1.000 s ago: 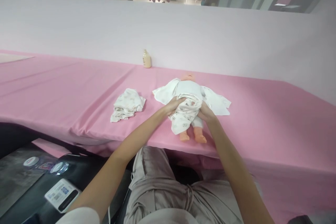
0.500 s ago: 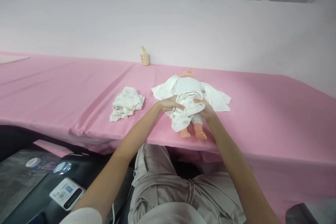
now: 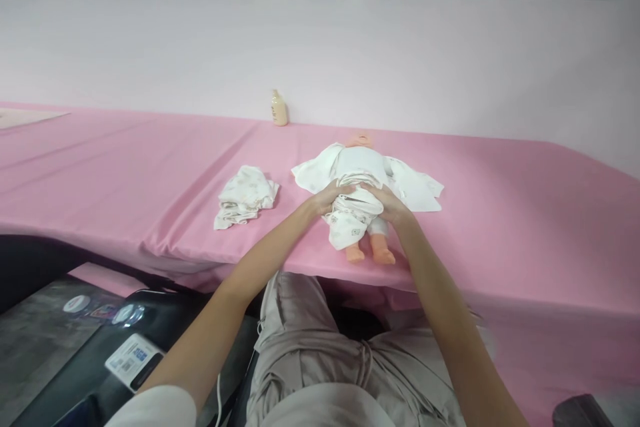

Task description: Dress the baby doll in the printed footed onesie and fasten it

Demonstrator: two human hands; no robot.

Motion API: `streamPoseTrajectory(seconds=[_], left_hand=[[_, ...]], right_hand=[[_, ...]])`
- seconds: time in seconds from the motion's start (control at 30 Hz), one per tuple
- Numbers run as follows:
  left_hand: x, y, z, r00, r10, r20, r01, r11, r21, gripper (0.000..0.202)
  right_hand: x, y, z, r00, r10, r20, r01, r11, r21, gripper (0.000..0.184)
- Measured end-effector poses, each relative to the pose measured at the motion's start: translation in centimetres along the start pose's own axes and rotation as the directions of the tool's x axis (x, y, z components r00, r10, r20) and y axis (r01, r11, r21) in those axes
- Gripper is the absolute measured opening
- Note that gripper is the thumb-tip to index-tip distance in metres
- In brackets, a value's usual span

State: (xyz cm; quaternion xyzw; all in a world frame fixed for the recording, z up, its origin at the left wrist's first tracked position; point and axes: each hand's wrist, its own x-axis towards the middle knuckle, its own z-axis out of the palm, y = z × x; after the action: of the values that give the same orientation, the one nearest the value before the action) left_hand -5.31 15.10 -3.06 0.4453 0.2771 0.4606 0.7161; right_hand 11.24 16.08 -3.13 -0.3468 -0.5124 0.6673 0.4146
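A baby doll lies on its back on the pink-covered table, its feet toward me. It wears a white top with the sleeves spread to both sides. White printed baby clothing is bunched around its waist and upper legs. My left hand closes on the left side of this clothing, fingers over the cloth. On the opposite side, my right hand grips the bunched cloth, thumb and fingers near the middle. The two hands' fingertips are close together, and part of the fingers is hidden in the folds.
Crumpled white printed cloth lies left of the doll. A pump bottle stands at the back against the white wall. The table's pink cover hangs over the front edge. A black seat at lower left holds a white device.
Both hands have moved inward and slightly up along the doll's waist, bringing the fingertips closer together. The bunched clothing is gathered more tightly. The doll stays in place.
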Motion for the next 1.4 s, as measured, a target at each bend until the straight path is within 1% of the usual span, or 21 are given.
streamPoseTrajectory(seconds=[0.03,0.1,0.13,0.2,0.27,0.37,0.43,0.5,0.57,0.6,0.7,0.77,0.83,0.93,1.07,1.13,1.23,1.3,1.4], left_hand=[[-0.1,0.1,-0.2,0.999,0.006,0.043,-0.008,0.999,0.044,0.045],[-0.3,0.3,-0.7,0.990,-0.031,0.140,0.012,0.991,0.135,0.060],[-0.4,0.4,-0.9,0.983,-0.060,0.173,0.031,0.985,0.169,0.063],[-0.4,0.5,-1.2,0.975,-0.095,0.201,0.055,0.979,0.196,0.064],[-0.2,0.5,-1.3,0.976,-0.087,0.199,0.051,0.982,0.183,0.063],[0.0,0.5,-1.2,0.981,-0.078,0.178,0.049,0.986,0.159,0.061],[0.2,0.5,-1.1,0.983,-0.091,0.162,0.064,0.984,0.164,0.057],[0.3,0.5,-1.0,0.983,-0.113,0.145,0.087,0.981,0.175,0.052],[0.3,0.5,-1.0,0.983,-0.139,0.121,0.117,0.978,0.174,0.046],[0.4,0.5,-1.0,0.982,-0.152,0.108,0.133,0.976,0.171,0.043],[0.4,0.3,-1.1,0.980,-0.181,0.077,0.168,0.974,0.152,0.035],[0.5,0.2,-1.1,0.985,-0.163,0.055,0.154,0.979,0.135,0.032],[0.5,0.1,-1.1,0.991,-0.131,0.030,0.127,0.985,0.121,0.031],[0.6,-0.1,-1.1,0.994,-0.111,0.006,0.110,0.986,0.125,0.031],[0.6,-0.1,-1.0,0.992,-0.118,0.050,0.109,0.983,0.151,0.031],[0.5,0.1,-0.9,0.992,-0.102,0.079,0.086,0.981,0.175,0.035],[0.2,0.5,-0.7,0.991,-0.076,0.106,0.050,0.971,0.236,0.055],[0.0,0.8,-0.6,0.986,-0.095,0.138,0.048,0.951,0.306,0.069],[-0.3,1.4,-0.4,0.970,-0.147,0.194,0.047,0.895,0.443,0.076]], right_hand=[[-0.1,0.0,-0.2,1.000,-0.008,0.017,0.008,1.000,0.011,0.039],[-0.4,0.0,-0.5,0.992,-0.065,0.104,0.059,0.996,0.062,0.045],[-0.6,0.0,-0.7,0.983,-0.103,0.150,0.090,0.992,0.091,0.048],[-0.8,-0.1,-1.0,0.965,-0.163,0.206,0.137,0.981,0.134,0.054],[-0.8,-0.1,-1.0,0.961,-0.190,0.201,0.159,0.974,0.162,0.052],[-0.2,0.2,-0.9,0.971,-0.203,0.123,0.178,0.965,0.190,0.041],[0.2,0.4,-0.9,0.982,-0.175,0.076,0.159,0.971,0.178,0.037],[0.3,0.5,-0.9,0.990,-0.125,0.069,0.114,0.983,0.145,0.037],[0.1,0.4,-0.9,0.991,-0.092,0.096,0.083,0.992,0.092,0.040],[-0.2,0.2,-0.9,0.988,-0.086,0.128,0.078,0.995,0.062,0.043],[-1.2,-0.7,-1.0,0.959,-0.089,0.269,0.098,0.995,-0.020,0.058],[-1.8,-1.2,-1.0,0.940,-0.087,0.330,0.117,0.991,-0.071,0.068],[-2.2,-1.6,-0.9,0.937,-0.074,0.341,0.121,0.986,-0.118,0.070],[-2.2,-1.7,-1.0,0.953,-0.035,0.300,0.088,0.982,-0.165,0.065],[-1.6,-1.0,-1.3,0.982,0.003,0.191,0.026,0.989,-0.148,0.051],[-1.4,-0.7,-1.2,0.987,-0.002,0.162,0.019,0.994,-0.104,0.046],[-1.2,-0.5,-0.9,0.986,-0.073,0.153,0.079,0.996,-0.032,0.044],[-1.3,-0.5,-0.7,0.976,-0.113,0.188,0.114,0.993,0.008,0.047],[-1.5,-0.5,-1.1,0.944,-0.159,0.289,0.143,0.987,0.076,0.059]])
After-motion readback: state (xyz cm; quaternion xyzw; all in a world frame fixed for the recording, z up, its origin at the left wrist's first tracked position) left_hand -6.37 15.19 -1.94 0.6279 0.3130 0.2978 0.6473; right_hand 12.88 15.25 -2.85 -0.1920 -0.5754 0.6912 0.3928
